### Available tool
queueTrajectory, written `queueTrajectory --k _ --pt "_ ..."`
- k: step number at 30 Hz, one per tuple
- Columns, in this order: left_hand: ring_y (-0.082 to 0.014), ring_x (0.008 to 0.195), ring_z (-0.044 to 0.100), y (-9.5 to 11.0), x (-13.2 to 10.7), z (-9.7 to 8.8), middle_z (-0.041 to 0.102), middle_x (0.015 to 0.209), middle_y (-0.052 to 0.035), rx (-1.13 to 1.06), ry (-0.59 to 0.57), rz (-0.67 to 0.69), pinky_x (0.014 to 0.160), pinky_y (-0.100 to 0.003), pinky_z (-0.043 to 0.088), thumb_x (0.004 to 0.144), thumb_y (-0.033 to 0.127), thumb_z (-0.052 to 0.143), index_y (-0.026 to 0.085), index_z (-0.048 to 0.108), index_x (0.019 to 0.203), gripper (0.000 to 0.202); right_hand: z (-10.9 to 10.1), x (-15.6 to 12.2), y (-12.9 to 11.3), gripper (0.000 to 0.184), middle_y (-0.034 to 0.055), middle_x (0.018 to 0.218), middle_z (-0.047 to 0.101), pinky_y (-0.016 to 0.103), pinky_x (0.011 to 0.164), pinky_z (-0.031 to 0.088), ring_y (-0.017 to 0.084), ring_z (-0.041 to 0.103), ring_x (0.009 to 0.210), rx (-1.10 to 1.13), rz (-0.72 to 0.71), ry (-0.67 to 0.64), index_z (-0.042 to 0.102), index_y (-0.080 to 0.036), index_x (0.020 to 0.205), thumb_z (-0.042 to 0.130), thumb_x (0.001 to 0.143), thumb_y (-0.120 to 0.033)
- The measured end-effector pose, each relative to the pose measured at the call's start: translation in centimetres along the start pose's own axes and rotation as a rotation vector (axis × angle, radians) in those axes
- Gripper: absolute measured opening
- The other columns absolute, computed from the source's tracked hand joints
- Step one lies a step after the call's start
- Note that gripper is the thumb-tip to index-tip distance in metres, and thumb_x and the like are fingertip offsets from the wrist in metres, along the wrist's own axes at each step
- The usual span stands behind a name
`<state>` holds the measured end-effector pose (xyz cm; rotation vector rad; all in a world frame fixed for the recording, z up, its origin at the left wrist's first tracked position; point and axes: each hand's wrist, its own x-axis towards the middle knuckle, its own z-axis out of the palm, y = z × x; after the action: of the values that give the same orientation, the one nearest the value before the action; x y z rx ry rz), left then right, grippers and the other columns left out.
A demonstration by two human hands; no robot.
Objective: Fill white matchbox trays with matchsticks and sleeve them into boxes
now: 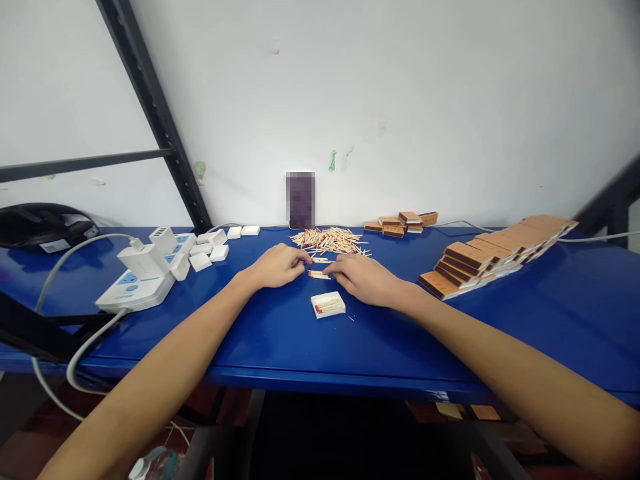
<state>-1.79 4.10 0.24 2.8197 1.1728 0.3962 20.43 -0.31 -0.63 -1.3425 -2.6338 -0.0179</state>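
Between my two hands a small row of red-tipped matches [319, 274] lies on the blue table. At the red ends is my left hand [280, 267], its fingers curled and the thumb close to the index finger; whether anything is between them is hard to make out. My right hand [364, 279] has its fingertips closed at the pale ends of these matches. Just in front of the hands sits an open white matchbox tray [328, 305] with a few matches inside. Behind them spreads a loose pile of matches [330, 239].
Brown matchbox covers [470, 257] stand in stepped stacks on the right, with several more matchboxes [403, 222] by the wall. White trays [210, 247] and a power strip [135, 290] with cables are on the left. A pixelated upright device [301, 200] leans against the wall.
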Motion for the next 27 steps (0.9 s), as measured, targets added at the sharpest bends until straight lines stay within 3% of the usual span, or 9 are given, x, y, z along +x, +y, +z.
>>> queueTrajectory --k 4,8,13,21,27 --pt "-0.0134 0.055 0.051 -0.1 -0.1 0.0 0.062 0.063 0.0001 0.019 0.021 -0.039 0.058 -0.026 0.034 0.081 0.020 0.044 0.018 0.070 0.106 0.036 -0.3 -0.2 0.0 0.036 0.0074 0.107 0.068 0.030 0.077 0.045 0.022 0.063 0.096 -0.022 0.005 0.008 0.067 -0.025 0.117 0.040 0.096 -0.021" --pt "-0.0142 0.056 0.052 -0.2 -0.1 0.0 0.062 0.064 0.0000 0.037 0.050 -0.071 0.057 -0.026 0.033 0.082 0.022 0.044 0.019 0.070 0.104 0.034 -0.6 -0.2 0.6 0.039 0.0082 0.111 0.067 0.031 0.077 0.045 0.023 0.063 0.100 -0.072 0.094 0.075 0.064 -0.026 0.123 0.038 0.095 -0.018" --pt "-0.0148 0.057 0.053 -0.2 0.0 0.2 0.063 0.065 -0.0004 0.045 0.043 -0.071 0.058 -0.026 0.034 0.083 0.022 0.044 0.019 0.070 0.106 0.035 -0.5 0.1 1.4 0.038 0.0103 0.111 0.066 0.032 0.077 0.046 0.025 0.062 0.102 -0.124 0.172 0.053 0.065 -0.023 0.121 0.037 0.095 -0.019" --pt "-0.0147 0.057 0.055 0.2 0.1 0.6 0.063 0.065 0.0008 0.024 -0.017 -0.020 0.060 -0.025 0.037 0.084 0.018 0.044 0.021 0.065 0.121 0.043 -0.1 0.6 1.6 0.035 0.0111 0.112 0.066 0.034 0.078 0.046 0.026 0.064 0.100 -0.132 0.160 0.031 0.068 -0.023 0.115 0.038 0.096 -0.023" --pt "-0.0179 0.064 0.059 0.4 0.2 0.8 0.067 0.074 -0.0038 0.090 -0.045 -0.035 0.066 -0.028 0.041 0.088 0.018 0.040 0.024 0.063 0.127 0.046 -0.1 0.5 1.4 0.035 0.0097 0.112 0.067 0.033 0.080 0.045 0.025 0.063 0.100 -0.121 0.112 0.041 0.068 -0.022 0.115 0.040 0.094 -0.020"
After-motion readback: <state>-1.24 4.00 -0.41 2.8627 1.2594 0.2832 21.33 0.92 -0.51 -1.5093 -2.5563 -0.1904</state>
